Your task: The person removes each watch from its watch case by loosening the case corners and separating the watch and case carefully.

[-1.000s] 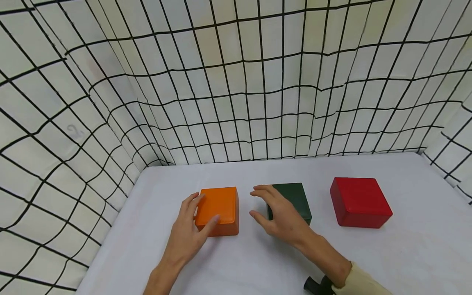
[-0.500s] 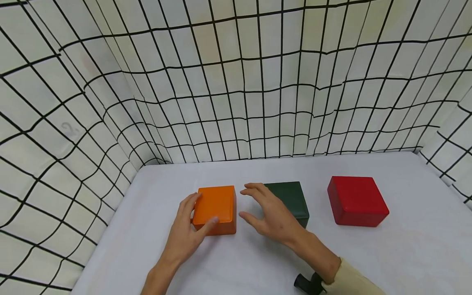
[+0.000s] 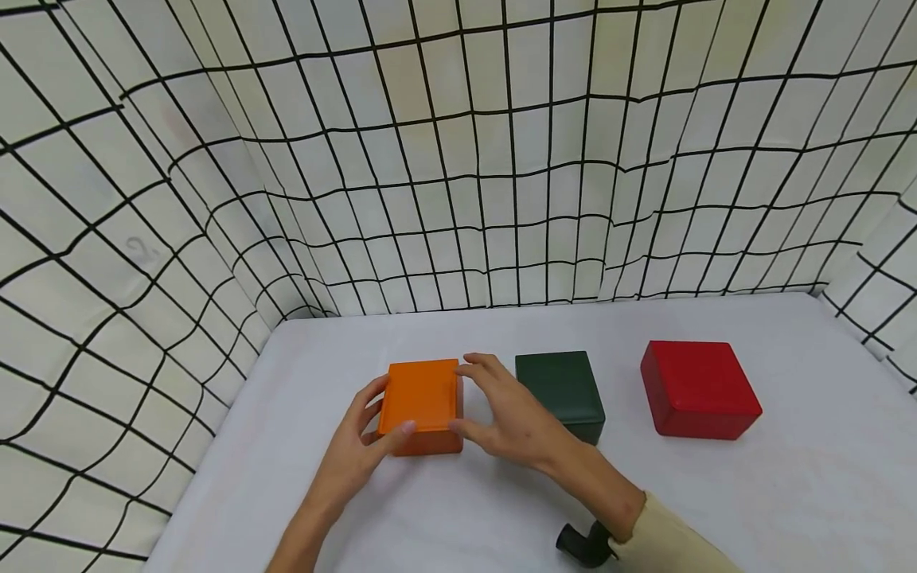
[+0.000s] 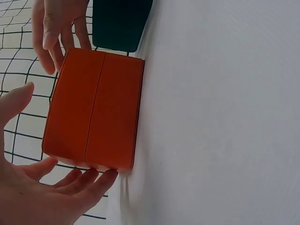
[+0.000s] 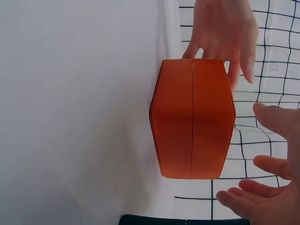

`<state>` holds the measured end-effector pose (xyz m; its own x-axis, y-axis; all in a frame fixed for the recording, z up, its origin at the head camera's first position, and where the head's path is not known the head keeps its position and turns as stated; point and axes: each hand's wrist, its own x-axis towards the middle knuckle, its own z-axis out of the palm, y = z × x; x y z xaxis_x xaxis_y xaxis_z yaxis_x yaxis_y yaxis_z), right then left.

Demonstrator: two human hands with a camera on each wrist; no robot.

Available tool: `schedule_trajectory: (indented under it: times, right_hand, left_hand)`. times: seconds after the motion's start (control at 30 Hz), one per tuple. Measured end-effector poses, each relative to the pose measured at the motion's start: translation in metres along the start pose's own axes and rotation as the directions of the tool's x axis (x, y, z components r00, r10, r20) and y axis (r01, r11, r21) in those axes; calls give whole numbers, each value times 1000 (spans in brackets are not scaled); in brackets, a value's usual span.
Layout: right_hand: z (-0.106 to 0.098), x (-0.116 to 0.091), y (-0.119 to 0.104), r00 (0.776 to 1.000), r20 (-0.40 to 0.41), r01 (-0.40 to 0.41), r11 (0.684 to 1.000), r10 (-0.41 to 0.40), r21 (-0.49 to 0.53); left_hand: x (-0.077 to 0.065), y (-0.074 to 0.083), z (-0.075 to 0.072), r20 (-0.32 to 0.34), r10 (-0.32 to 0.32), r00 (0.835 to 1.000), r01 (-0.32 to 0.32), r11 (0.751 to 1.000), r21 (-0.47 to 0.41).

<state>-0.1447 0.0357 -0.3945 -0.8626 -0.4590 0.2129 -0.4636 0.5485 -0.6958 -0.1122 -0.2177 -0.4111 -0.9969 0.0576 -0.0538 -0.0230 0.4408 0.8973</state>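
An orange square box point(image 3: 423, 394) sits on the white table, a thin seam running round its sides in both wrist views. My left hand point(image 3: 351, 450) is at its left side. In the left wrist view those fingertips touch that side, while the thumb stands away from the box. My right hand point(image 3: 516, 422) reaches in from the right, fingers spread, thumb and fingertips right by the box's right side. A gap shows between this hand's fingers and the box in the right wrist view. Just behind the right hand stands a dark green box point(image 3: 562, 390).
A red box point(image 3: 698, 386) stands farther right on the white table point(image 3: 809, 485). Pale walls with a black grid point(image 3: 494, 191) close off the back and sides. A black device point(image 3: 583, 545) shows at the right wrist, beside the cream sleeve point(image 3: 666, 537).
My right hand has moved left, from in front of the green box to the right side of the orange box. The left hand stays at the orange box, its fingers slightly lower along the side.
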Motion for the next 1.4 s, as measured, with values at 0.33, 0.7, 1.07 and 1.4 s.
schedule_trajectory:
  times: [0.33,0.7,1.07,1.4]
  right_hand:
    - [6,8,-2,997,68,-39,999,37,17]
    - [10,18,-11,989,129,-76,997,74,13]
    - [13,20,-9,984,166,-73,997,72,0]
    - [17,25,-9,985,169,-42,999,41,0]
  left_hand:
    - [-1,-5,-8,71,-3,997,10,994,-106]
    - [0,-15,-10,89,80,993,-72,993,-90]
    - [6,-20,-4,81,75,994,-68,994,-82]
    - [9,-21,0,79,78,994,-76,997,-28]
